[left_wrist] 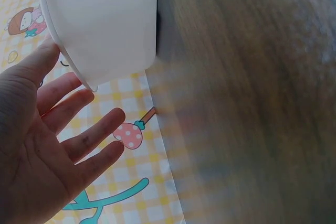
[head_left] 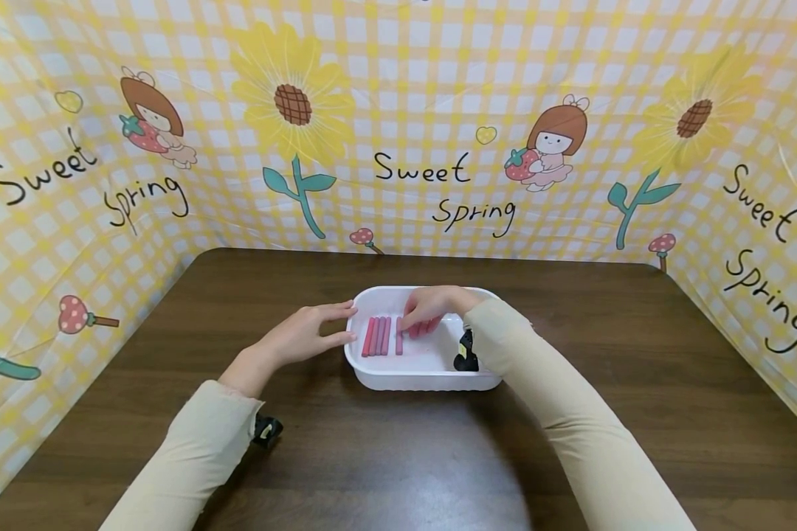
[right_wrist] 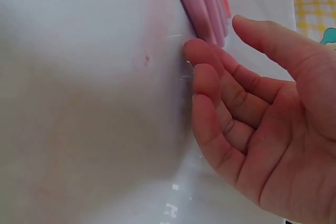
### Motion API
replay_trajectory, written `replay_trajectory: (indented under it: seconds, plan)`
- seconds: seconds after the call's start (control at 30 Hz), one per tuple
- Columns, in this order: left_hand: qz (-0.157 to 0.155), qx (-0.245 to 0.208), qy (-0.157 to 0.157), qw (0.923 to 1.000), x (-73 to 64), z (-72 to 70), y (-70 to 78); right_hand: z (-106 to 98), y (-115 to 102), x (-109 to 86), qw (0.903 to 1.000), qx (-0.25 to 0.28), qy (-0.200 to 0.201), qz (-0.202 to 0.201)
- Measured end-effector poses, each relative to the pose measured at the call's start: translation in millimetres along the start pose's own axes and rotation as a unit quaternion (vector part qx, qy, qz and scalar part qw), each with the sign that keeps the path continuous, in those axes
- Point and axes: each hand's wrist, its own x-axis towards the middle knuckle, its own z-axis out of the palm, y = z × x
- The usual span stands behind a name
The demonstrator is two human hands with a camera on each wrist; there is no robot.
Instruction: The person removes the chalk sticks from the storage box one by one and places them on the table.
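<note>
Pink and mauve sticks (head_left: 377,336) lie side by side at the left end of a white plastic tub (head_left: 412,380). A single mauve stick (head_left: 399,345) lies a little to their right, beside the fingertips of my right hand (head_left: 432,306). In the right wrist view that hand's fingers bend loosely, the thumb stands apart from them, and nothing shows between them. The ends of several sticks (right_wrist: 197,3) are close to its fingertips. My left hand (head_left: 299,335) touches the tub's left rim with its fingertips, the fingers spread and fairly straight.
The tub stands on a dark brown wooden table (head_left: 345,457). A yellow checked cloth (head_left: 412,110) with printed flowers and figures hangs behind and along both sides. Pinkish smears (right_wrist: 147,59) mark the tub's floor. Black wrist cameras (head_left: 266,430) sit at both cuffs.
</note>
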Motion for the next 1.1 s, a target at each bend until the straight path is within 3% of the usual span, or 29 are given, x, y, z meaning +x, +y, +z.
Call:
replay_trajectory:
  seconds: [0.7,1.1]
  plan:
    - [-0.002,-0.001,-0.001,1.0,-0.1,0.3,0.5,12,-10,6.1,0.9983,-0.026,0.038,0.037]
    - [0.003,0.002,0.004,1.0,0.1,1.2,-1.0,4,-6,2.1,1.0,0.007,0.004,-0.004]
